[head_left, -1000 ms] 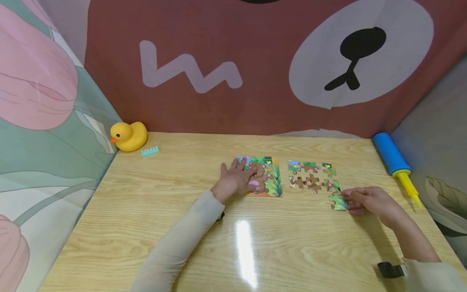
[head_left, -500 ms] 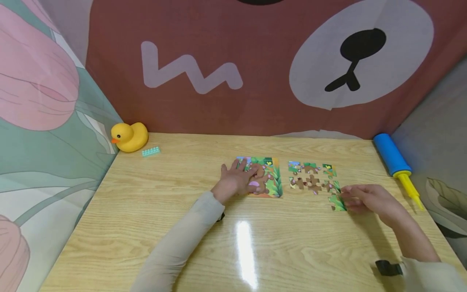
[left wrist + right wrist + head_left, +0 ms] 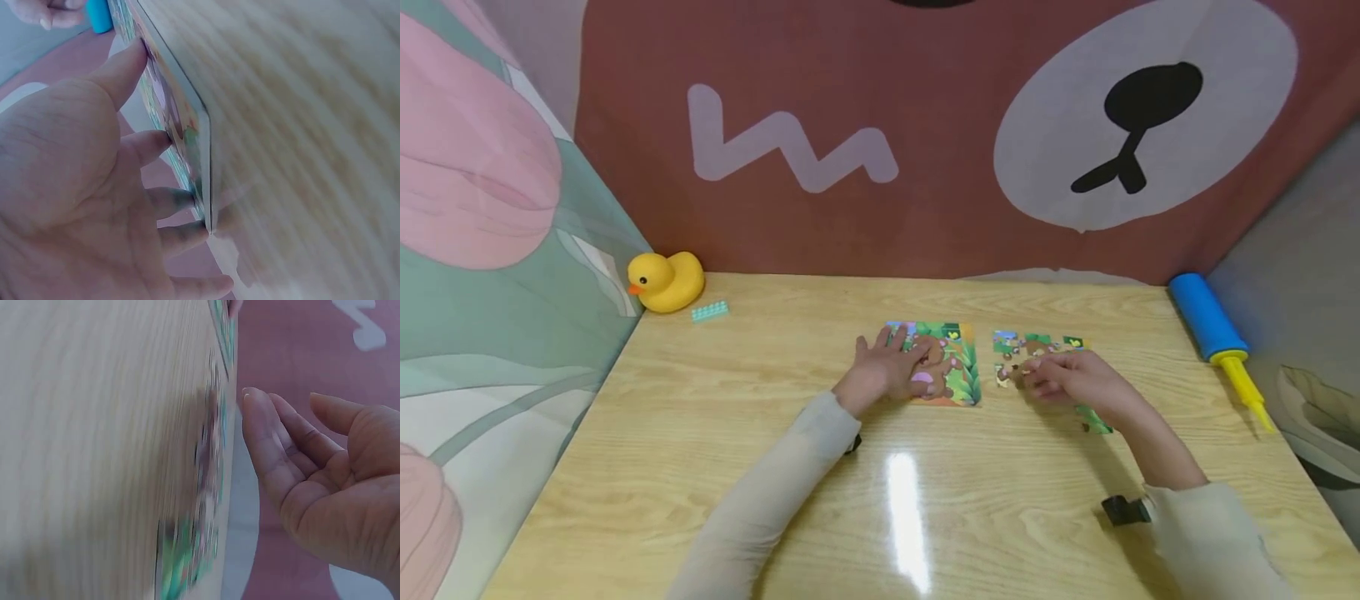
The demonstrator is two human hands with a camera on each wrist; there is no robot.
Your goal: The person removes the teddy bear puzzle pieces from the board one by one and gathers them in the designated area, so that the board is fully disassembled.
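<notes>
My left hand [image 3: 880, 371] rests with spread fingers on a square picture board [image 3: 962, 375] printed with brown animals and green leaves. In the left wrist view its fingertips [image 3: 156, 142] touch the board's face near the edge. To the right lie loose jigsaw pieces [image 3: 1005, 342], in rough rows. My right hand [image 3: 1078, 383] hovers over the middle ones and hides part of them. In the right wrist view that hand [image 3: 319, 469] has loosely bent fingers, nothing between them, and stands apart from the blurred pieces [image 3: 178, 562]. A green corner piece [image 3: 1096, 421] shows below the hand.
A yellow rubber duck [image 3: 666, 282] and a small turquoise toy brick [image 3: 710, 312] sit at the table's back left. A blue and yellow pump-like toy [image 3: 1210, 321] lies along the right edge. A brown printed cloth [image 3: 850, 225] rises behind the wooden table [image 3: 775, 333].
My right hand has moved left from the corner piece at the right to above the middle jigsaw pieces. The left hand has stayed on the picture board.
</notes>
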